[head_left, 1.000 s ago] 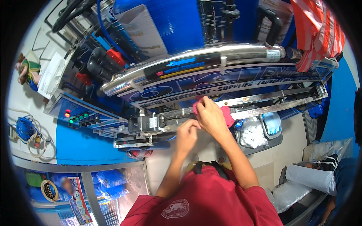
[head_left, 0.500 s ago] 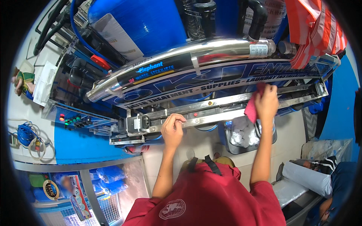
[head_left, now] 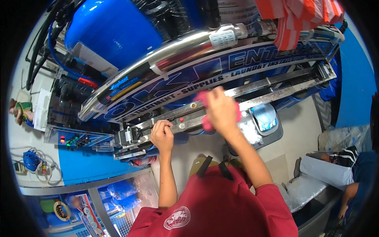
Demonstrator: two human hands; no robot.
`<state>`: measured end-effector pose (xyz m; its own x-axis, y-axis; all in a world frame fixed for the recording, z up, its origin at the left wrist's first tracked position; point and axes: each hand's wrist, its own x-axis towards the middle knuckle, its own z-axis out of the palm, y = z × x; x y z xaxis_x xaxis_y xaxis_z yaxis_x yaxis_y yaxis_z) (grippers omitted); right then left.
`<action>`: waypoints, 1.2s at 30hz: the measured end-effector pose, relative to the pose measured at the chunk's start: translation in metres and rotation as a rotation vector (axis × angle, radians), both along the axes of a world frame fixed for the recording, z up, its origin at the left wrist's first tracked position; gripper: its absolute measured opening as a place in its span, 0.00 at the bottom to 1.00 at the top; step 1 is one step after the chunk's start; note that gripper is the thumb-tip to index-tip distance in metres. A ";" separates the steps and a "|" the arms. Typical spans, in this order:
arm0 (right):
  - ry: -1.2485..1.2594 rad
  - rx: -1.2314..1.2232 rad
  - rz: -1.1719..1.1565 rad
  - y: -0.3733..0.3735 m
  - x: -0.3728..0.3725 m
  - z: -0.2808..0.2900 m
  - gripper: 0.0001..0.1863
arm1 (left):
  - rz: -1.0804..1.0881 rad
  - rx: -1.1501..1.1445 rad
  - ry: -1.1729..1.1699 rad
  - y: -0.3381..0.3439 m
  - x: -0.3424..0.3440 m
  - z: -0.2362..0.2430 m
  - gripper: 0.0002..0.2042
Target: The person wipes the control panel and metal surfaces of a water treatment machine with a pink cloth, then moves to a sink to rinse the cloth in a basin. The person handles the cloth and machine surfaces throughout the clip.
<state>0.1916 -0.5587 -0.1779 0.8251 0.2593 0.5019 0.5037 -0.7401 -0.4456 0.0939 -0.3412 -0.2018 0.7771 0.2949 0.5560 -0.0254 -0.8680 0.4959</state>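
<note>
My right hand (head_left: 221, 110) clutches the pink cloth (head_left: 207, 123), covering mid-rail (head_left: 276, 96) again; my left hand (head_left: 162, 135) curls at its front edge, grip unclear.

Left hand (head_left: 162, 136), 1; right hand (head_left: 222, 111), 1; hands total, 2. Pink cloth (head_left: 207, 123), 1. Steel rails (head_left: 260, 100), 2. Long polished tube (head_left: 181, 48), 1. Red button (head_left: 181, 119), 1. Lit red lamp (head_left: 62, 139), 1. Green lamps (head_left: 72, 141), several, too small to count. Figurine (head_left: 22, 111), 1. Shirt emblem (head_left: 177, 217), 1.
</note>
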 end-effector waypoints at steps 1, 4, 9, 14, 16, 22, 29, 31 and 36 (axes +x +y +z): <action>0.008 -0.045 -0.107 -0.025 0.010 -0.002 0.14 | -0.003 -0.014 -0.006 0.000 0.000 -0.001 0.08; -0.030 -0.129 -0.410 -0.108 0.046 -0.002 0.18 | -0.011 0.004 -0.004 0.000 -0.001 -0.001 0.07; -0.132 -0.107 -0.443 -0.099 0.047 -0.004 0.16 | -0.025 0.009 -0.036 -0.002 0.000 0.003 0.07; -0.113 0.027 0.143 0.051 -0.031 -0.011 0.19 | -0.109 -0.042 -0.091 0.000 -0.003 0.008 0.08; -0.117 0.042 0.176 0.081 -0.041 -0.013 0.20 | -0.161 -0.107 -0.123 0.007 -0.009 0.009 0.07; -0.071 0.073 0.199 0.058 -0.046 -0.008 0.28 | -0.418 -0.595 -0.282 0.048 -0.046 0.004 0.09; -0.289 0.080 0.101 0.083 -0.098 -0.039 0.27 | -0.609 -1.103 0.327 0.071 -0.098 -0.047 0.12; -0.259 -0.009 0.417 0.124 -0.112 -0.062 0.24 | -0.576 -1.306 0.489 0.061 -0.107 -0.067 0.21; -0.465 -0.192 0.565 0.166 -0.115 -0.082 0.23 | -0.486 -1.388 0.601 0.066 -0.118 -0.084 0.24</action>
<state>0.0764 -0.3928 -0.2598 0.2554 0.6981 0.6689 0.9339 -0.3571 0.0160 -0.0244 -0.2753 -0.2862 0.9424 -0.0413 -0.3321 0.3299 0.2799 0.9015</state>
